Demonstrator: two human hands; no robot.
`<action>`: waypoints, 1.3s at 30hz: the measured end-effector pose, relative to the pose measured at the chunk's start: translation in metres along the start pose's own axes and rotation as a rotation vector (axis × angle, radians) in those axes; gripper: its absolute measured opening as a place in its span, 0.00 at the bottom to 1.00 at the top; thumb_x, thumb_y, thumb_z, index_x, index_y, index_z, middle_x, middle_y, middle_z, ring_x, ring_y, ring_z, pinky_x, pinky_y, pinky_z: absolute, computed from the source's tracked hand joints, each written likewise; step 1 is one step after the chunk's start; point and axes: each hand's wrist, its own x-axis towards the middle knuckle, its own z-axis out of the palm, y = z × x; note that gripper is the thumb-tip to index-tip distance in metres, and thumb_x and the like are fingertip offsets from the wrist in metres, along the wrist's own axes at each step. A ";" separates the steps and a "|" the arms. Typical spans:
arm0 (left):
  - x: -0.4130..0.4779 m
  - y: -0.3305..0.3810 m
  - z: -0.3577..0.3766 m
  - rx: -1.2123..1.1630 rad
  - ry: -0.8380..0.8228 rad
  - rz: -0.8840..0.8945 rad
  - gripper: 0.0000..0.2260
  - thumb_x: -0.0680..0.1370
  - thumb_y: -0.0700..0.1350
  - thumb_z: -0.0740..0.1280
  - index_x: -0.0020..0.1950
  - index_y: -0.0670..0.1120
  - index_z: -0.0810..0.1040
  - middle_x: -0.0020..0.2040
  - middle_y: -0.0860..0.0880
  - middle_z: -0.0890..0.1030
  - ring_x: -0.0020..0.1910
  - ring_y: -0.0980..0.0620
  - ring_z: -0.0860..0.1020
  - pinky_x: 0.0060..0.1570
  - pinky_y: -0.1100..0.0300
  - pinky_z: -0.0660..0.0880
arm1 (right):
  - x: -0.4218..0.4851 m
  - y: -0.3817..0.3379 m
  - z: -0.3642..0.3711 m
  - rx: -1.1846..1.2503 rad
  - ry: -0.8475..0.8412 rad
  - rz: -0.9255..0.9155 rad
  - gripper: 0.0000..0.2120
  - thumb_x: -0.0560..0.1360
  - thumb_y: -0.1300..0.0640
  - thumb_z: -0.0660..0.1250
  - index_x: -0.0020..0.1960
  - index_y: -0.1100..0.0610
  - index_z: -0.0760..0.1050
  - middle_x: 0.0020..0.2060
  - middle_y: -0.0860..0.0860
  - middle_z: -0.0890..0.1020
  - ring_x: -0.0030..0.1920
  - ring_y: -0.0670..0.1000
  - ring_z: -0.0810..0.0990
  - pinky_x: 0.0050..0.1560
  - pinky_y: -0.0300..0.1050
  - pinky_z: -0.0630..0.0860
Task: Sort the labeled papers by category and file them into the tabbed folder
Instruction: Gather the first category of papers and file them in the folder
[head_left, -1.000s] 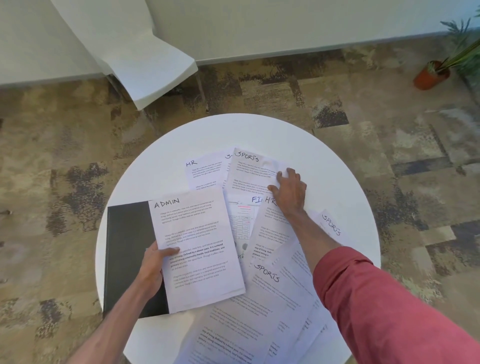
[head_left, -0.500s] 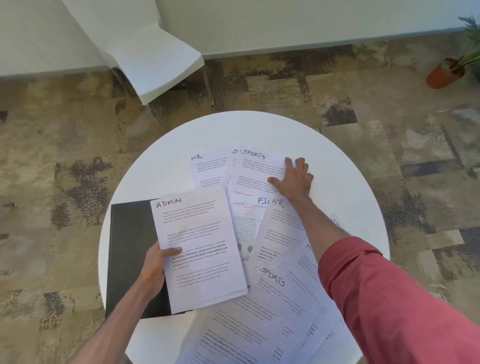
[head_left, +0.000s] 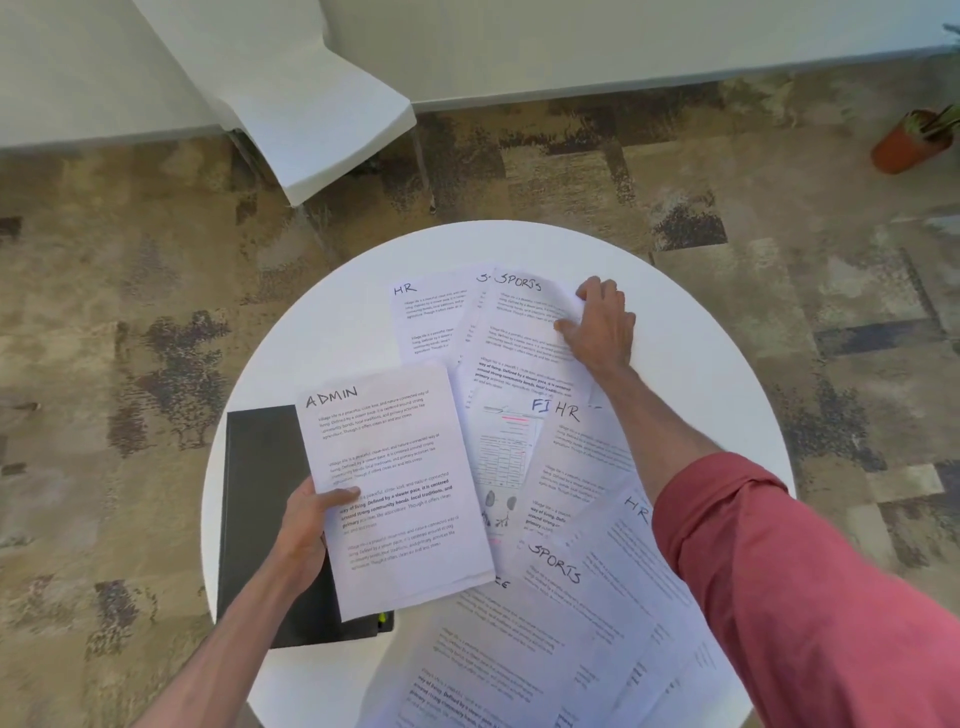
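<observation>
While loose sheets fan over the near side of a round white table, a person's left hand pinches the ADMIN paper by its left edge, thumb on top, holding it over a closed black folder. Just right of it lie a finance sheet and HR and SPORTS pages. Farther out, the right hand grips the curled right edge of the far SPORTS paper. Beyond the table stands a white chair.

office | carpet tiles | white chair | round table
</observation>
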 end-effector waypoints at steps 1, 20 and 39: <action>0.000 0.000 0.000 0.003 -0.003 -0.001 0.23 0.77 0.29 0.71 0.70 0.42 0.79 0.63 0.43 0.87 0.60 0.35 0.86 0.57 0.39 0.82 | -0.002 0.002 -0.002 0.037 0.031 -0.019 0.19 0.75 0.52 0.75 0.62 0.55 0.73 0.59 0.53 0.77 0.63 0.59 0.74 0.58 0.58 0.70; -0.025 -0.006 0.032 0.036 -0.035 -0.004 0.22 0.77 0.28 0.69 0.68 0.43 0.80 0.59 0.44 0.89 0.55 0.38 0.88 0.47 0.46 0.84 | -0.044 0.110 -0.066 0.497 -0.093 0.165 0.10 0.80 0.52 0.74 0.52 0.59 0.87 0.48 0.52 0.88 0.53 0.56 0.86 0.55 0.47 0.77; -0.023 -0.001 0.023 0.036 -0.025 0.002 0.22 0.77 0.28 0.70 0.69 0.44 0.79 0.60 0.44 0.88 0.54 0.38 0.88 0.49 0.43 0.83 | -0.076 0.126 -0.066 0.460 -0.091 0.240 0.08 0.81 0.62 0.65 0.54 0.58 0.83 0.48 0.53 0.86 0.50 0.56 0.83 0.52 0.50 0.77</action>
